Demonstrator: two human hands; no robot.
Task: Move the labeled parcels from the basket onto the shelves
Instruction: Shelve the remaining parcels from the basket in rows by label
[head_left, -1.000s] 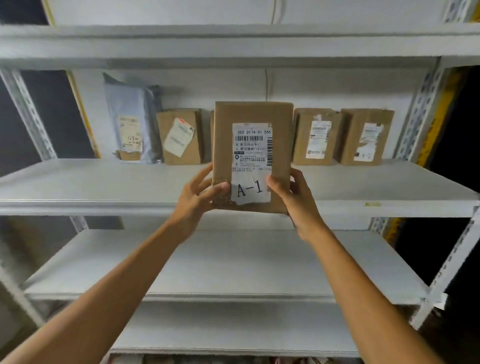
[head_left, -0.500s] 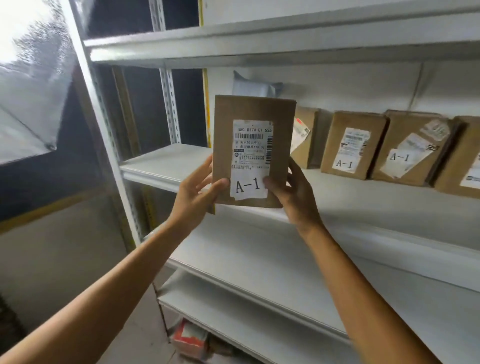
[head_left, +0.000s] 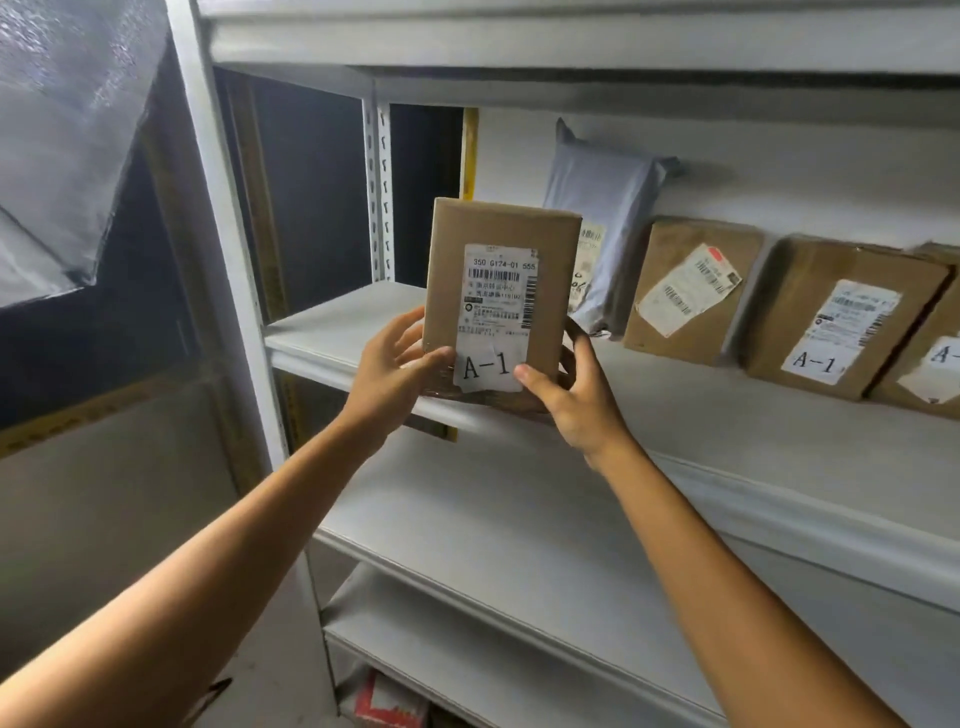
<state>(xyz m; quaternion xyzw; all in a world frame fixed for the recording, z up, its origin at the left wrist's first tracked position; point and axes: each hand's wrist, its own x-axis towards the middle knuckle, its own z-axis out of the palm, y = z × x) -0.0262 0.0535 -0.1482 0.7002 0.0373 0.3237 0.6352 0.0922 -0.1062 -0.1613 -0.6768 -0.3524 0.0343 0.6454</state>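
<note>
A brown cardboard parcel (head_left: 498, 275) with a white shipping label and an "A-1" sticker stands upright at the front left of the white shelf (head_left: 332, 332). My left hand (head_left: 395, 374) grips its lower left edge, thumb on the front. My right hand (head_left: 576, 395) grips its lower right corner, thumb on the sticker. Further back on the same shelf lean a grey mailer bag (head_left: 608, 218) and several brown parcels, one (head_left: 691, 291) with a tilted label and one (head_left: 841, 317) marked "A-1".
A white upright post (head_left: 218, 249) frames the rack's left side. Two lower white shelves (head_left: 519, 540) sit beneath. A red-and-white package (head_left: 389, 706) lies at the bottom. Silver foil sheeting (head_left: 67, 130) hangs at upper left.
The view has swung left and closer to the rack. The held parcel has moved toward the left end of the shelf, left of the grey bag. Both hands keep their grip.
</note>
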